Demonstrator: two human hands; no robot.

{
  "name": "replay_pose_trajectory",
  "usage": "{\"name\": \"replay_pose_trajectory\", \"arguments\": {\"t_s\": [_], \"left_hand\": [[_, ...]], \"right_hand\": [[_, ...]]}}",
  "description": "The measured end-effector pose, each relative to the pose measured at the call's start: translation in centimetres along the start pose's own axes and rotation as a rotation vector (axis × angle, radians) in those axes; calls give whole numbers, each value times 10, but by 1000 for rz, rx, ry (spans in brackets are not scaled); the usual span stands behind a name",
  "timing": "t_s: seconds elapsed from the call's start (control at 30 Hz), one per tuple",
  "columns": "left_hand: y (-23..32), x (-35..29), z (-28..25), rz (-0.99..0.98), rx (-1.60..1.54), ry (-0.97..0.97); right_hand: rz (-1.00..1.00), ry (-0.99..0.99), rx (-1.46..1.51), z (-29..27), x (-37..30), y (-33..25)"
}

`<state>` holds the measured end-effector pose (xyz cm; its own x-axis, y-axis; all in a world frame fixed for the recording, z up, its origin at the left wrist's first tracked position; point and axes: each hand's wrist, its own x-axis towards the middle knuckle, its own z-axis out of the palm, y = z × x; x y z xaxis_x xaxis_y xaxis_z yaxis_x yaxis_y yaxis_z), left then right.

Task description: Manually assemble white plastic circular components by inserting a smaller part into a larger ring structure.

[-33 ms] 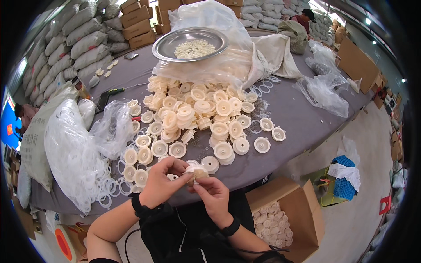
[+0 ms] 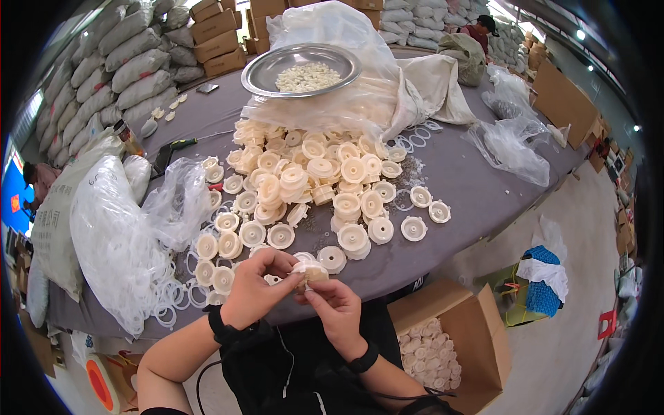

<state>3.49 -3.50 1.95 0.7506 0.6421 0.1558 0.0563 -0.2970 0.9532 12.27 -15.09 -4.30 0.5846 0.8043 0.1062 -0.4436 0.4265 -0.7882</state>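
Observation:
Near the table's front edge, my left hand (image 2: 264,282) pinches a cream-coloured round plastic part (image 2: 310,271) between thumb and fingers. My right hand (image 2: 333,304) grips the same part from its lower right side. The fingers partly cover it, so its underside is hidden. Just beyond my hands, a big heap of similar round plastic parts (image 2: 319,168) spreads over the table, many with a raised hub and small side tabs. Close to the held part lies a loose round part (image 2: 331,259). Translucent rings (image 2: 166,304) lie left of my left hand, spilling beside a plastic bag (image 2: 114,242).
A metal bowl (image 2: 301,88) of small pale pieces rests on plastic sheeting behind the heap. A screwdriver (image 2: 182,144) lies at the left of the grey table (image 2: 470,207). Below right stands an open cardboard box (image 2: 486,325) of round parts. Stacked sacks (image 2: 131,69) line the back.

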Motion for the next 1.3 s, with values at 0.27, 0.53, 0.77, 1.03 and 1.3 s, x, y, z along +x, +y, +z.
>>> {"name": "replay_pose_trajectory", "arguments": {"t_s": [0.27,0.53,0.77,1.03,1.3], "left_hand": [[5,-17,-3,121,63,22],[9,-28,-5,107,80,-17],[23,-35,-4,42,-112,-48],[28,-40,3,-33,-91,-67],[25,-27,7,-138,-132,-138]], "right_hand": [[-60,21,-60,10,-10,-4],[-50,140,-359,7,-15,-3],[0,-42,-86,5,-9,-11],[99,-123,79,-9,-7,-6],[140,-152,145,-21,-2,-8]]}}
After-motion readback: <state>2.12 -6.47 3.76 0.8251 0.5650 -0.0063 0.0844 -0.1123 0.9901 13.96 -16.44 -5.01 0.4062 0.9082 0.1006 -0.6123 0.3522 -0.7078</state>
